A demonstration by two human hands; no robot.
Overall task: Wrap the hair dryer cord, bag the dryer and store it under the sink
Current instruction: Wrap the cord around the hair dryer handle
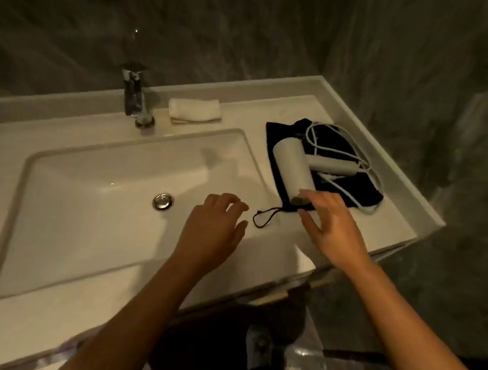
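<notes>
A white hair dryer (293, 167) lies on a flat black drawstring bag (351, 188) on the counter right of the sink basin. Its folded handle points right. The white cord (338, 151) lies in loose loops over the bag. The bag's black drawstring (265, 216) trails toward the basin edge. My right hand (332, 225) hovers at the near end of the dryer's barrel, fingers spread, fingertips at or just touching it. My left hand (214, 226) hangs over the basin's right edge, fingers loosely curled and holding nothing.
The white sink (58, 198) has a chrome drain (163, 201) and a chrome faucet (134, 95) behind it. A folded white towel (194, 111) lies beside the faucet. The counter ends at a raised lip on the right (387, 156). Dark marble walls surround it.
</notes>
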